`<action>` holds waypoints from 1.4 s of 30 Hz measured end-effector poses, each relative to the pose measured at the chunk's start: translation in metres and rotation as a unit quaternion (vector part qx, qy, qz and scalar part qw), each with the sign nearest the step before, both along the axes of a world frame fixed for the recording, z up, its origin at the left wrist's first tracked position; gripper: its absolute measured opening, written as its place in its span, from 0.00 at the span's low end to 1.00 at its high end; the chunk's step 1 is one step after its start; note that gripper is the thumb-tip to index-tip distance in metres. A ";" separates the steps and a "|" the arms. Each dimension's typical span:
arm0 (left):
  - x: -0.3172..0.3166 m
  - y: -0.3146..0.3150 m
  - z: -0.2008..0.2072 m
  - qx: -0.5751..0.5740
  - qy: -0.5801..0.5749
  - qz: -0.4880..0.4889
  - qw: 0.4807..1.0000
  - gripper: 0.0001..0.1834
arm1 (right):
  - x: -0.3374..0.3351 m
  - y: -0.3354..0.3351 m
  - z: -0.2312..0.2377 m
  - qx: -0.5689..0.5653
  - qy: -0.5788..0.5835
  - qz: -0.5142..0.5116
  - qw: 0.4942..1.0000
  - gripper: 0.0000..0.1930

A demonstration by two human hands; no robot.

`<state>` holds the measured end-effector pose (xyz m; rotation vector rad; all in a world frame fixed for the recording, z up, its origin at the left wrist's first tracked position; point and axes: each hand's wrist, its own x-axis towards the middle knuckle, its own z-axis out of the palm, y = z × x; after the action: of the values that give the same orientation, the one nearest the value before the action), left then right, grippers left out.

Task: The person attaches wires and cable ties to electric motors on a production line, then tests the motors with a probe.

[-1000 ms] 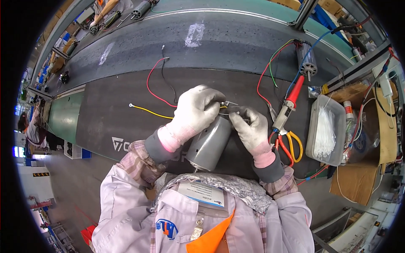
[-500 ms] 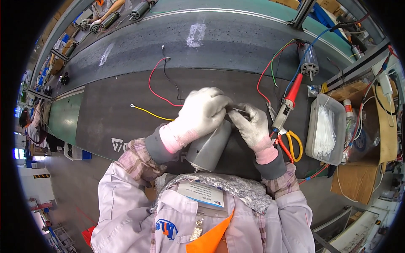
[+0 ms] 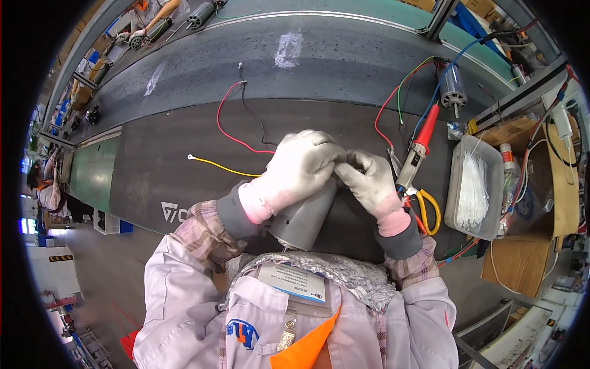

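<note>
"Both gloved hands meet near the middle. What are they doing?"

"Left hand point(image 3: 305, 165) has its fingers curled inward; right hand point(image 3: 367, 178) has thumb and fingers drawn together, right beside it. I can't tell what, if anything, is pinched there: the fingertips cover it."

"And the grey cylindrical motor point(image 3: 301, 221)?"

"At seven o'clock from where the hands meet, tilted, its shaft point(image 3: 284, 248) pointing toward the wearer. Its far end is hidden beneath the hands."

"Any wires?"

"A red wire point(image 3: 225, 129) and a black wire point(image 3: 250, 111) stretch toward ten to eleven o'clock, a yellow wire point(image 3: 224, 166) toward nine, tipped with a ring terminal point(image 3: 191, 157). All three disappear at the left hand, so where they join is out of sight."

"What's on the other side?"

"At three o'clock, a hand tool with a red cone point(image 3: 426, 130) lies across another tool with a yellow handle point(image 3: 434, 212), partly covering it. Beyond is a clear plastic tub point(image 3: 458, 212) of white cable ties point(image 3: 473, 187). Another motor point(image 3: 453, 89) sits at two."

"And at ten, far off?"

"Someone's forearm point(image 3: 161, 13), cut off by the rim; the hand is hard to make out."
</note>
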<state>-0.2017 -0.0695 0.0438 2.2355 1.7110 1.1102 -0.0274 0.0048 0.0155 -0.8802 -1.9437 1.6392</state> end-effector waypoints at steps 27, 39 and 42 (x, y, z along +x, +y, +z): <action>0.022 -0.019 -0.012 -0.093 -0.061 0.202 0.973 0.09 | -0.019 0.011 0.011 -0.317 0.336 -0.027 0.887 0.16; 0.054 -0.018 -0.003 -0.027 0.056 -0.034 0.998 0.06 | -0.031 0.016 0.050 -0.417 0.347 -0.046 0.839 0.12; 0.049 -0.018 -0.004 -0.023 0.056 -0.028 0.998 0.10 | -0.026 0.027 0.033 -0.410 0.426 0.044 0.805 0.16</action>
<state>-0.1525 -0.0876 0.0401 2.3426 1.6861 0.9400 -0.0530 0.0322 0.0483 -0.1708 -0.6360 2.3947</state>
